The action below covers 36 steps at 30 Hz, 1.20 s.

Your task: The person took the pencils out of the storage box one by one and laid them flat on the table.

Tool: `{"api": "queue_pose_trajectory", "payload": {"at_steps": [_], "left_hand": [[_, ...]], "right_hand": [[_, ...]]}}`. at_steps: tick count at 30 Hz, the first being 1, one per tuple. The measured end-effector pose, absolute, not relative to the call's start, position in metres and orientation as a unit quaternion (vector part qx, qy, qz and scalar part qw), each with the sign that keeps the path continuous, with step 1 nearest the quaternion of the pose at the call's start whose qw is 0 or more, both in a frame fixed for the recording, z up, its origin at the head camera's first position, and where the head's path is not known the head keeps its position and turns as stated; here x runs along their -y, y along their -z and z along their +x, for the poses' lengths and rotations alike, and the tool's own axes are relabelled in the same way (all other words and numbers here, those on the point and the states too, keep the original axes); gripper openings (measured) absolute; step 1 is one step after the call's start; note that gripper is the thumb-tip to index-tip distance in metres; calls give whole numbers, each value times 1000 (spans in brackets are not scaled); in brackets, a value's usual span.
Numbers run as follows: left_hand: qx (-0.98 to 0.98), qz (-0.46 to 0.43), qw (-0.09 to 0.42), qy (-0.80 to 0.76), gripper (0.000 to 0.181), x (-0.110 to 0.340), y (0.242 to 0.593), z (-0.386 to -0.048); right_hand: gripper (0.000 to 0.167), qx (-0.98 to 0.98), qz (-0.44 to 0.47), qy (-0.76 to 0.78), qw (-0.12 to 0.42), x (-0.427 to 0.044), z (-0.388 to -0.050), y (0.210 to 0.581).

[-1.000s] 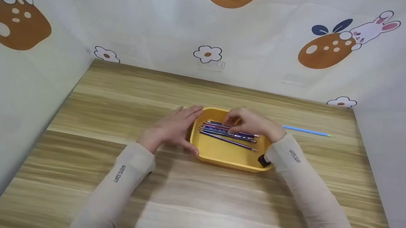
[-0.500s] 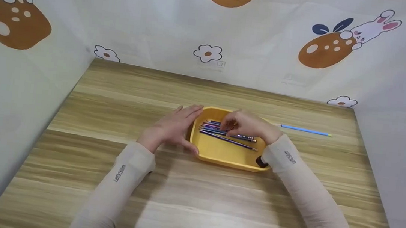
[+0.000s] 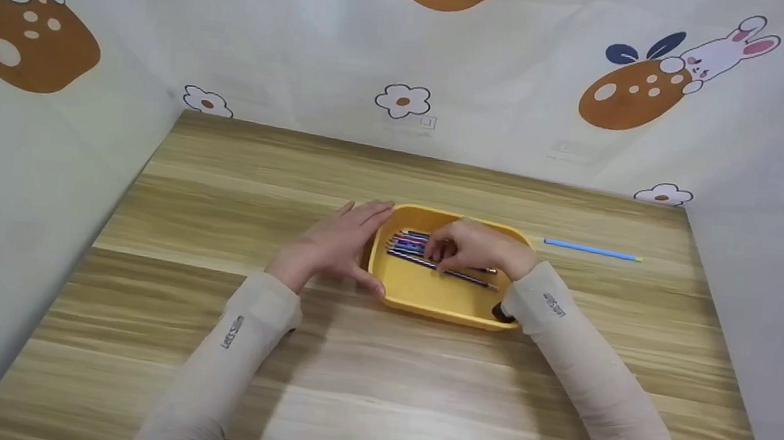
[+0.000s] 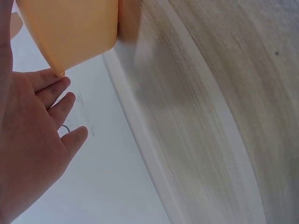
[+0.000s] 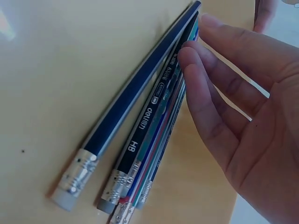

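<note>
"Why is the left hand (image 3: 337, 243) spreading against the yellow tray (image 3: 421, 292) at its left edge?"

"Probably steadying it — fingers reaching straight, not clenching. Pencils (image 5: 146, 117) are lying bunched inside, nearly parallel."

"And the right hand (image 3: 482, 247)?"

"Curling over them — I can't tell whether it's pinching any. A light-blue pencil (image 3: 593, 250) is lying outside, near the tray's far-right corner."

Eraser-tipped pencils (image 5: 148, 109) in yellow tray (image 3: 428, 295)

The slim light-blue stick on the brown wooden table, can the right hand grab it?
Probably yes: nothing covers the stick, though the right hand must first lift out of the yellow rectangular tray.
</note>
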State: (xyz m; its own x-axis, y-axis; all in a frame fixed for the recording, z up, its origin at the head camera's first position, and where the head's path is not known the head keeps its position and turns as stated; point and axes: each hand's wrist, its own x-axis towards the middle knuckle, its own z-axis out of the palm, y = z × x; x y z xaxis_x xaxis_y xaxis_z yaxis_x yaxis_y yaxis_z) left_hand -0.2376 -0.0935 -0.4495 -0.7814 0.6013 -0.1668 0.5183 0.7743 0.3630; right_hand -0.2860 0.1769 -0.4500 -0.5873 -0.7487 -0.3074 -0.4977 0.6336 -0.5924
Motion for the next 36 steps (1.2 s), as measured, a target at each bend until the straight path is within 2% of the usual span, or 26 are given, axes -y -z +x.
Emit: {"api": "queue_pose_trajectory", "payload": {"at_steps": [20,36], "left_hand": [[-935,288,141,-153,137,93,451,-239],[-934,296,140,-140,138,94,449,-238]], "right_hand": [[16,-877,-421,124,197,-170,-278,455],[14,-864,-407,168,246,-174,-282,453]]}}
